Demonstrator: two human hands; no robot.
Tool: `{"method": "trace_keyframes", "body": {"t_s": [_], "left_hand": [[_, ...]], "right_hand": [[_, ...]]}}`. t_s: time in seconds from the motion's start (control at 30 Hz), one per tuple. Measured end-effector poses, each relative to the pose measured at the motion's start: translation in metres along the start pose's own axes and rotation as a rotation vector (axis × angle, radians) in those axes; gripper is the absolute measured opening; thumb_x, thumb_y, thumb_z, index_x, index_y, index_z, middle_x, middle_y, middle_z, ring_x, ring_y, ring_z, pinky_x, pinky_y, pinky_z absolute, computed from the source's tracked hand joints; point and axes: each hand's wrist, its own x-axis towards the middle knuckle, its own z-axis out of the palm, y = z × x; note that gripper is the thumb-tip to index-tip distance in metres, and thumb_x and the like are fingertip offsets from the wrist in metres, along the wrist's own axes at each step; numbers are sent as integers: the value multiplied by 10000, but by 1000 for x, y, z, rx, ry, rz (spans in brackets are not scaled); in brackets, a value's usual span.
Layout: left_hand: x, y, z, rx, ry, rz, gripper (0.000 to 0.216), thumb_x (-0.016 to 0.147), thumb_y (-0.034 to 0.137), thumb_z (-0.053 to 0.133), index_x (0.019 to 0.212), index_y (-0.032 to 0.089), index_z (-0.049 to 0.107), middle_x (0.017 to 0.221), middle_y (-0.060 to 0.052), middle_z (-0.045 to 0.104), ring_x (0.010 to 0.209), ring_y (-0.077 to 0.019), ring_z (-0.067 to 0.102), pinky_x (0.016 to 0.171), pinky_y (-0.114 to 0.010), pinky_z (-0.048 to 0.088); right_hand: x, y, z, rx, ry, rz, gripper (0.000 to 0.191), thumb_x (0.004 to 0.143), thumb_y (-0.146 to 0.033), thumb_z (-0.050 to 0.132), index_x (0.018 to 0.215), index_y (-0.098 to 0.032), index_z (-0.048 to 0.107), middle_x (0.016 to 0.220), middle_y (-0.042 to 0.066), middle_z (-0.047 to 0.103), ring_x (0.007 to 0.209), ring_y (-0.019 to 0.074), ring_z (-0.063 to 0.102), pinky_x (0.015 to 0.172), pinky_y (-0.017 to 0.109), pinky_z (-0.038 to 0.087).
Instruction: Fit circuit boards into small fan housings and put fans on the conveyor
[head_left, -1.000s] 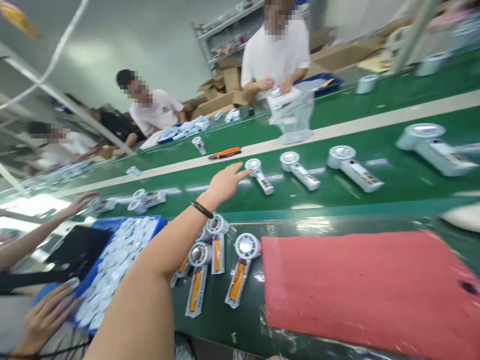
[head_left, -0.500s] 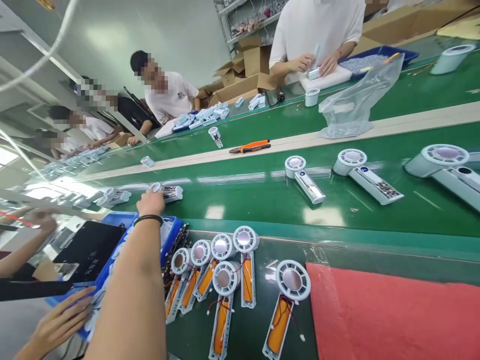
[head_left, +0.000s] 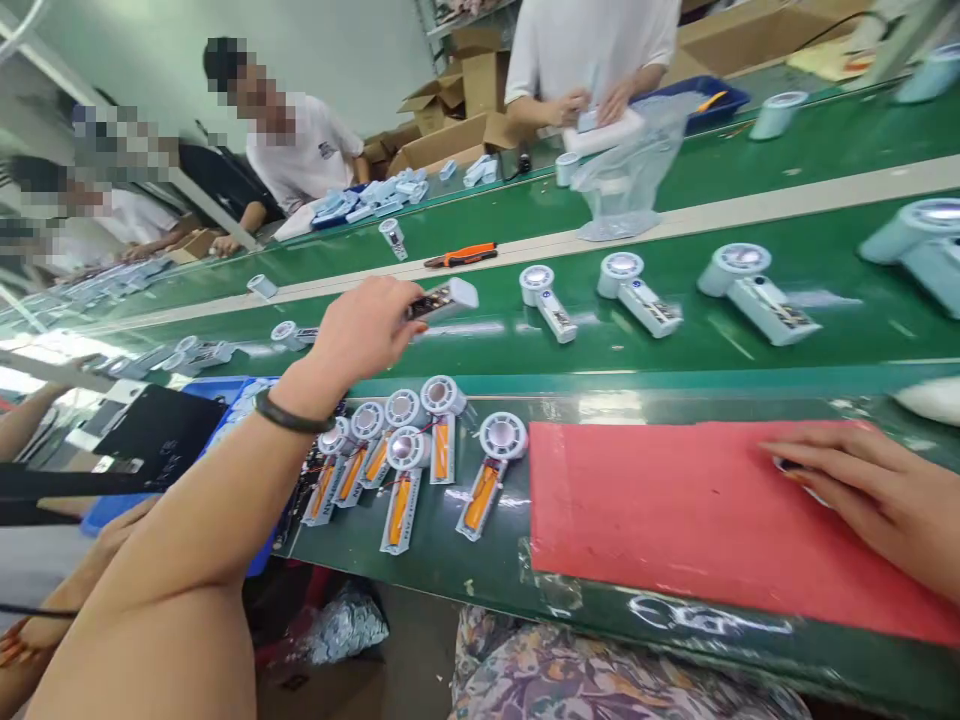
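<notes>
My left hand (head_left: pixel 364 330) is raised over the green conveyor belt (head_left: pixel 480 330), gripping a white handheld fan body (head_left: pixel 442 298) with a dark label strip. Below it, several open fan units (head_left: pixel 442 450) with orange batteries and thin red wires lie on the near green belt. My right hand (head_left: pixel 862 490) rests on the red mat (head_left: pixel 652 510), its fingertips over a small pale item (head_left: pixel 796 475) that is mostly hidden. Further assembled white fans (head_left: pixel 645 295) lie in a row on the far belt.
A co-worker's hand (head_left: pixel 90 560) sits at the lower left beside a blue crate (head_left: pixel 240 390) and a black panel (head_left: pixel 150 435). Orange-handled pliers (head_left: pixel 461 256) lie on the cream strip (head_left: pixel 675 225). A clear plastic bag (head_left: pixel 622 180) hangs at a co-worker's bench.
My left hand has moved right and up, now holding a fan body. My right hand has come into view on the red mat. The whole view has shifted with my head.
</notes>
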Motion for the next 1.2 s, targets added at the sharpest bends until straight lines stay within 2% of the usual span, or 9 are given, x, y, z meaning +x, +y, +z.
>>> {"method": "trace_keyframes", "body": {"t_s": [0.1, 0.2, 0.27, 0.37, 0.53, 0.7, 0.8, 1.0, 1.2], "left_hand": [[-14, 100, -28, 46, 95, 397, 277, 982, 312, 530, 1223, 224, 637, 1062, -123, 709, 1009, -325, 631, 798, -439, 508], [-32, 178, -26, 5, 212, 739, 265, 975, 201, 486, 1174, 224, 659, 887, -92, 692, 836, -290, 619, 698, -426, 479], [-36, 214, -10, -99, 231, 857, 254, 956, 167, 507, 1143, 228, 667, 849, -80, 679, 801, -278, 610, 678, -422, 480], [-31, 246, 18, -301, 132, 844, 209, 961, 239, 579, 1151, 224, 665, 903, -75, 678, 830, -264, 611, 711, -410, 523], [-31, 246, 43, -578, 34, 673, 367, 923, 373, 704, 1256, 233, 639, 1146, -101, 658, 1033, -271, 627, 883, -447, 573], [-41, 243, 42, -771, 78, 594, 396, 913, 393, 725, 1250, 221, 611, 1210, -108, 662, 1134, -284, 620, 968, -476, 545], [-44, 249, 40, -834, 125, 587, 287, 952, 368, 672, 1183, 203, 628, 1152, -104, 688, 1103, -275, 627, 952, -459, 536], [-46, 260, 38, -800, 108, 555, 100, 988, 255, 607, 1016, 203, 687, 1005, -63, 717, 977, -236, 635, 876, -416, 520], [-47, 261, 37, -864, 19, 431, 104, 922, 158, 676, 978, 224, 735, 944, -32, 700, 919, -200, 642, 814, -358, 537]], "right_hand": [[-4, -23, -11, -31, 12, 27, 330, 1009, -409, 487, 1087, -278, 780, 1205, 159, 696, 1091, 309, 689, 931, 477, 563], [-9, -42, -20, -41, -31, 210, 296, 949, -414, 601, 1151, -231, 716, 1063, 105, 697, 940, 262, 693, 798, 399, 576], [-12, -46, -23, -77, -32, 257, 254, 918, -394, 662, 1099, -220, 697, 1073, 96, 683, 968, 262, 676, 809, 385, 557], [-17, -48, -25, -116, -19, 294, 141, 952, -287, 598, 1011, -202, 692, 1086, 112, 675, 951, 253, 663, 807, 370, 519], [-16, -64, -39, 67, -9, 284, 190, 952, -228, 530, 1061, -198, 683, 985, 67, 691, 789, 198, 652, 709, 323, 468], [-4, -97, -44, 123, -99, 64, 154, 938, -241, 513, 942, -199, 660, 870, 48, 668, 732, 184, 602, 658, 311, 409], [1, -109, -38, 40, -161, 14, 140, 931, -205, 510, 878, -196, 639, 874, 64, 658, 734, 192, 580, 639, 317, 368], [-2, -106, -39, 113, -163, -19, 130, 931, -191, 514, 835, -198, 602, 799, 21, 616, 664, 153, 545, 631, 296, 369], [-5, -98, -25, 368, -43, 28, 175, 989, -276, 541, 888, -211, 668, 891, 49, 656, 835, 192, 619, 734, 318, 460]]}}
